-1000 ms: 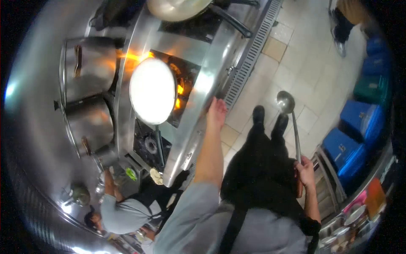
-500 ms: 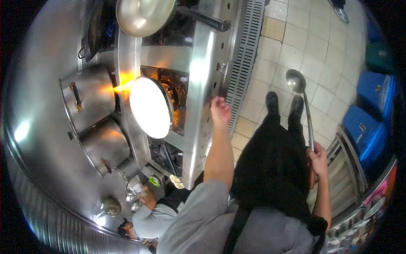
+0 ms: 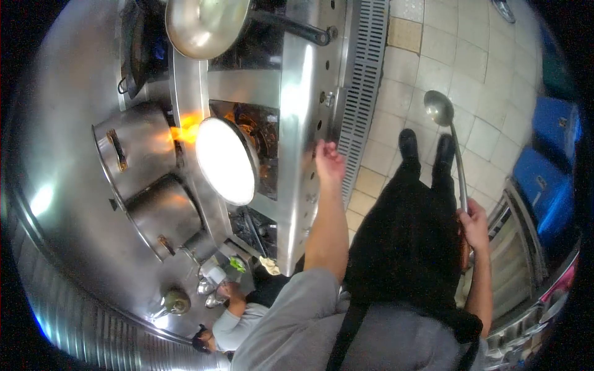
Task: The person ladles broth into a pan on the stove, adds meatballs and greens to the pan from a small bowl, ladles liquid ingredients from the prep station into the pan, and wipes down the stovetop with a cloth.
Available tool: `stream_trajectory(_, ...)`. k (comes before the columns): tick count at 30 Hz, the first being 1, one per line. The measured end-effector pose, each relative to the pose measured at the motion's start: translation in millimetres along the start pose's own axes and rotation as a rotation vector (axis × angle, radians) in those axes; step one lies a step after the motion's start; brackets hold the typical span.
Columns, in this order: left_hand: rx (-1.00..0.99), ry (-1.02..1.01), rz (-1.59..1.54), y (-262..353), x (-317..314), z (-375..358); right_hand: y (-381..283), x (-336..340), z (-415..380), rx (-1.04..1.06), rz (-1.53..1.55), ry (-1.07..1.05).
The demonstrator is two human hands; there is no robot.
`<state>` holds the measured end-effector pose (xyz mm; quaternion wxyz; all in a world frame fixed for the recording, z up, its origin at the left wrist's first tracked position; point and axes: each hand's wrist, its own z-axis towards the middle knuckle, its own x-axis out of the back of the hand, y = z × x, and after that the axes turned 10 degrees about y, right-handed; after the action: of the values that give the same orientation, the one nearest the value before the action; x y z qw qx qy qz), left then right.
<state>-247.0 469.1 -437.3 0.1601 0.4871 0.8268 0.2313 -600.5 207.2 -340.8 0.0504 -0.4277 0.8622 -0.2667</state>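
My right hand (image 3: 475, 227) is wrapped around the handle of a long ladle (image 3: 459, 157), whose round metal bowl is away from me over the floor. My left hand (image 3: 330, 163) is at the front panel of the stove (image 3: 297, 142), its fingers curled; whatever they may grip is hidden. Past that panel, a round pan (image 3: 226, 162) sits tilted over a lit burner, its inside glaring white, so its contents cannot be made out. Orange flame (image 3: 184, 132) shows along its far edge.
Two large steel pots (image 3: 139, 145) stand behind the burners. Another wok (image 3: 209, 25) with a dark handle (image 3: 294, 28) is further along the stove. A slotted floor drain (image 3: 362, 80) runs beside it. Blue bins (image 3: 544, 191) are on the right. A co-worker (image 3: 238, 318) works at lower left.
The view has shifted slightly, so the stove and pots appear a little lower and further right. My left hand stays at the panel, and my right hand still holds the ladle.
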Motion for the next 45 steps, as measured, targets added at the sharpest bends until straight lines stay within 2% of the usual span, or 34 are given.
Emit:
stream_trajectory(5,0.046,0.034,0.017,3,3,-20,-9,-5,1,-0.022,0.018,0.0)
stream_trajectory(12,0.001,0.001,0.056,-1,18,-21,-2,-12,17,0.002,0.061,-0.01)
stream_trajectory(17,-0.008,-0.105,0.006,0,27,-12,-2,-15,26,-0.025,0.072,0.0)
stream_trajectory(21,-0.007,-0.084,0.018,1,19,-17,4,-17,36,-0.007,0.094,0.004)
stream_trajectory(23,0.033,-0.197,-0.033,1,16,-19,10,-18,41,-0.007,0.103,0.004)
stream_trajectory(33,0.11,-0.141,-0.102,6,9,1,9,-16,38,-0.003,0.046,0.018)
stream_trajectory(35,0.059,-0.081,-0.096,5,5,-2,8,-16,38,0.001,0.046,0.017)
stream_trajectory(45,-0.003,-0.028,-0.055,2,1,0,14,-22,40,0.027,0.098,0.024)
